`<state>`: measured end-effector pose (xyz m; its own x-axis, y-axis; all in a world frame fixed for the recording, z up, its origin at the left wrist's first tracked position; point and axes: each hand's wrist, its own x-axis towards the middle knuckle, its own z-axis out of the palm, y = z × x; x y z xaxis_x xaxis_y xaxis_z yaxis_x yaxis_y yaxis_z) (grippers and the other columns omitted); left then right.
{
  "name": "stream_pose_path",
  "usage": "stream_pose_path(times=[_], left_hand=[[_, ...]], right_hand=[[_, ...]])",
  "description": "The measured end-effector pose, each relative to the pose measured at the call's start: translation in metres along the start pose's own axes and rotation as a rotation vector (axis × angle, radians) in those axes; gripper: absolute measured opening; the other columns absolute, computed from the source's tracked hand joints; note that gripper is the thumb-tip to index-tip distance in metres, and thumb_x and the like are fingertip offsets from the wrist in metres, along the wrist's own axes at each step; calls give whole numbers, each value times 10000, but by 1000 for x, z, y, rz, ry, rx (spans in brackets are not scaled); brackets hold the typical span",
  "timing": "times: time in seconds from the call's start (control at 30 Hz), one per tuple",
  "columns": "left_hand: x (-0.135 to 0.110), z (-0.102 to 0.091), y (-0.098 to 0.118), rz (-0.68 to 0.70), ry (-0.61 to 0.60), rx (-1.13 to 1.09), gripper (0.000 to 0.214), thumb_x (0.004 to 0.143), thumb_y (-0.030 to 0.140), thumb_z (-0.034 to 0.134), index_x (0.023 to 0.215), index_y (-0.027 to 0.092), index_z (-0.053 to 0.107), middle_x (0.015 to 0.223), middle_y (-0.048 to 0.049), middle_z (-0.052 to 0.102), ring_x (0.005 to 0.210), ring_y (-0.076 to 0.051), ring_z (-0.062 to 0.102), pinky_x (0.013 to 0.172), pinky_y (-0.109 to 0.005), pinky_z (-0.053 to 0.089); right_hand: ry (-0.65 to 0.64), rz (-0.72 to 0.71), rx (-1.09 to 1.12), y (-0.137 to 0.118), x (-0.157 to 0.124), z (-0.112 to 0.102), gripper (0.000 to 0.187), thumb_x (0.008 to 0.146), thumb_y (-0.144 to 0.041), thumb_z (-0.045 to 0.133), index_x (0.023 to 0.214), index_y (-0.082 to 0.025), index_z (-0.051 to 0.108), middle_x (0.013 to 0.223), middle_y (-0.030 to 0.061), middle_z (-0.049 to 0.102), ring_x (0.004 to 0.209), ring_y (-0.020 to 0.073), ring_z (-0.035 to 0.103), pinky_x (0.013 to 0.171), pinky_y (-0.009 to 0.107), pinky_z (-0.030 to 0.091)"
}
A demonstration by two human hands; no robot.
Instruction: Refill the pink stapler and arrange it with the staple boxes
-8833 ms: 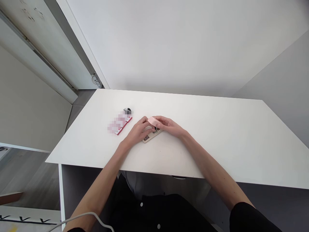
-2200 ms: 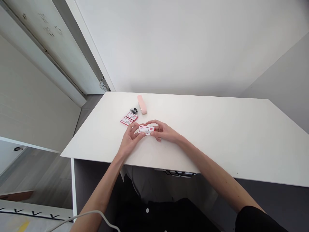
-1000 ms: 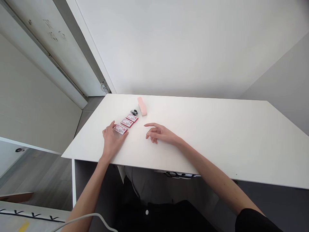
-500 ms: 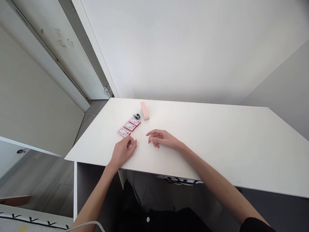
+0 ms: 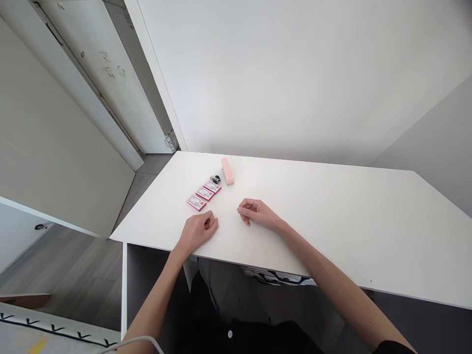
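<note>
My left hand (image 5: 199, 230) rests on the white table (image 5: 332, 216) near its front edge, fingers curled into a loose fist with nothing in them. My right hand (image 5: 256, 213) lies a little to its right, fingers also curled in and holding nothing. Just beyond my left hand three small red and white boxes (image 5: 205, 194) lie in a slanted row. A small black and silver object (image 5: 215, 179) sits at the far end of that row. A pink stapler (image 5: 227, 171) lies beside it, further back.
A white wall rises behind the table. A pale door (image 5: 110, 88) and grey floor (image 5: 73, 265) are on the left, past the table's left edge. Dark clothing shows below the table's front edge.
My left hand set the third red and white box down in the row, let go and drew back toward me. Both hands have curled shut. The view has shifted slightly.
</note>
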<state>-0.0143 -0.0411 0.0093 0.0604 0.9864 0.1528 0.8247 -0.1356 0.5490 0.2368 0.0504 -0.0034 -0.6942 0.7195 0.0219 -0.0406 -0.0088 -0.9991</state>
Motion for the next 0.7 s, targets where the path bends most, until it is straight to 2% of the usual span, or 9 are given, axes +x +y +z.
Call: stream_pose_path(times=[0.13,0.3,0.57,0.7], left_hand=[[0,-1,-2,-38,23,-105,306,880,313,528,681,232,310,605,63,349,585,-122,316,622,-273,293],[0,-5,-5,-86,78,-273,338,801,290,517,679,231,208,643,53,241,634,-119,225,607,-272,233],[1,-7,-4,-140,80,-335,376,808,336,518,667,224,188,655,45,204,643,-116,198,604,-268,213],[1,-7,-4,-151,86,-336,372,819,339,518,668,227,196,658,47,206,643,-115,198,598,-266,211]], right_hand=[[22,-2,-15,2,0,2,385,933,-587,727,897,-213,645,716,-15,647,595,138,574,620,314,485],[73,-10,-58,0,0,6,383,938,-597,707,896,-222,637,689,-23,625,575,131,536,594,305,463],[318,-20,-94,3,4,3,436,896,-664,704,852,-240,612,678,-28,571,581,141,512,542,297,430],[367,2,-83,6,7,1,435,891,-663,715,854,-241,618,678,-28,563,580,142,506,549,302,429]])
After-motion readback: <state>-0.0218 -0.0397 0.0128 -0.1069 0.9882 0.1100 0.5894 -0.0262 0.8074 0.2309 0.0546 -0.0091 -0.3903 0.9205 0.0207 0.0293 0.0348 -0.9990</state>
